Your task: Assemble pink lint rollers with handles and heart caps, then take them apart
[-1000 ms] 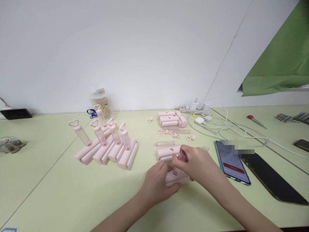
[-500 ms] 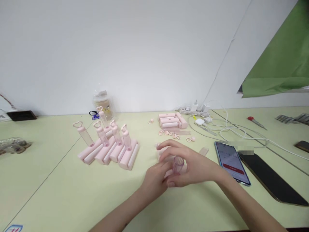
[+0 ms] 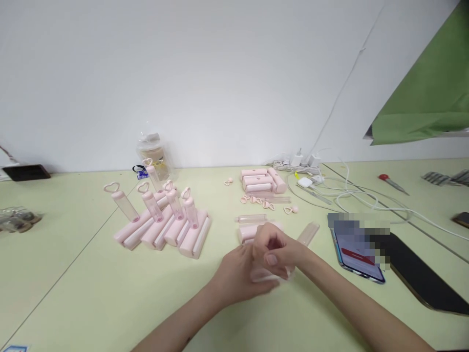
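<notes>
My left hand (image 3: pixel 236 274) and my right hand (image 3: pixel 280 252) meet over a pale pink block (image 3: pixel 269 276) lying on the green table (image 3: pixel 91 293), both with fingers closed around it. The clear pink tube is hidden under my right fingers. Just behind my hands lie another pink block (image 3: pixel 249 232) and two loose clear tubes (image 3: pixel 252 218) (image 3: pixel 308 233). To the left stands a row of pink blocks with upright tubes and heart caps (image 3: pixel 164 220).
A stack of pink blocks (image 3: pixel 260 181) and loose heart caps (image 3: pixel 256 200) lie further back. A phone (image 3: pixel 357 254) and a dark slab (image 3: pixel 421 278) lie to the right, with chargers and white cables (image 3: pixel 330 193) behind. A jar (image 3: pixel 154 154) stands by the wall.
My right hand has dropped from holding the clear tube upright to curling down over the pink block beside my left hand. The tube is out of sight.
</notes>
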A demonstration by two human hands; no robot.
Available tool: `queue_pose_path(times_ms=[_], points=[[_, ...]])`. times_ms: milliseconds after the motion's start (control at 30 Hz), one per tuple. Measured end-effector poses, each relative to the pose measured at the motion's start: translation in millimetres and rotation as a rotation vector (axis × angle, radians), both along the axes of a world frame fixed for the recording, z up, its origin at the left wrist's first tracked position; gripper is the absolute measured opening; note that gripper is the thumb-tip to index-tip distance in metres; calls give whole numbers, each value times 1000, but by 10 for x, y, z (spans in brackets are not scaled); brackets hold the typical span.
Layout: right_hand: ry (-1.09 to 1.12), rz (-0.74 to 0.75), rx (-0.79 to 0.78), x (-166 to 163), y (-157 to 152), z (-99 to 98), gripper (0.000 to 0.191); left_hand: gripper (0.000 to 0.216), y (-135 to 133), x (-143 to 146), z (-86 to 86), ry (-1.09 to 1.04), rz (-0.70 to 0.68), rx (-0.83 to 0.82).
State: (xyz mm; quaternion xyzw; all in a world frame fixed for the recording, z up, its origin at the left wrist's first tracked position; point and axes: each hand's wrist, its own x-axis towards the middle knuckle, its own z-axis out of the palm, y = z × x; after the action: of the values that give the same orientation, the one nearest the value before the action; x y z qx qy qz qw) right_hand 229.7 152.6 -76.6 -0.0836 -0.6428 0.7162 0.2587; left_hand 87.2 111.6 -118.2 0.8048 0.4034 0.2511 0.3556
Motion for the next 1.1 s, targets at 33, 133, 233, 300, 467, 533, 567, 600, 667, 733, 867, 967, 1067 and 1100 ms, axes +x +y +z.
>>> queue_pose_path(times_ms=[33, 133, 233, 300, 467, 533, 567, 600, 667, 733, 867, 967, 1067, 1100], points=[[19, -51, -10, 22, -15, -16, 46, 42, -2, 3, -21, -17, -1, 1], [101, -250, -43, 57, -74, -36, 53, 45, -8, 12, -72, -59, -6, -4], [139, -397, -65, 30, -144, -36, 52, 34, -19, 28, -85, -59, -4, -17], [102, -466, -54, -16, -191, -38, 47, 27, -31, 42, -82, -59, 11, -10], [44, -743, -37, -100, -297, -55, 46, 24, -88, 83, -94, -54, 79, -1], [74, -816, -47, -99, -335, -60, 47, 24, -132, 107, -100, -49, 123, -12], [86, -833, -49, -95, -351, -61, 46, 23, -157, 121, -102, -42, 153, -19], [90, -844, -50, -92, -366, -62, 46, 22, -184, 134, -104, -31, 183, -27], [76, -863, -41, -93, -393, -63, 46, 21, -236, 158, -110, -8, 231, -39], [31, -900, -9, -107, -421, -67, 47, 20, -274, 170, -118, 10, 248, -37], [-33, -1032, 73, -163, -495, -79, 47, 20, -282, 162, -110, 34, 214, -10], [-42, -1167, 90, -219, -535, -71, 46, 29, -246, 151, -70, 32, 187, -12], [-74, -1294, 151, -290, -542, -53, 46, 39, -219, 157, -34, 21, 195, -13], [-83, -1322, 173, -316, -544, -52, 45, 40, -216, 162, -30, 24, 207, -3]])
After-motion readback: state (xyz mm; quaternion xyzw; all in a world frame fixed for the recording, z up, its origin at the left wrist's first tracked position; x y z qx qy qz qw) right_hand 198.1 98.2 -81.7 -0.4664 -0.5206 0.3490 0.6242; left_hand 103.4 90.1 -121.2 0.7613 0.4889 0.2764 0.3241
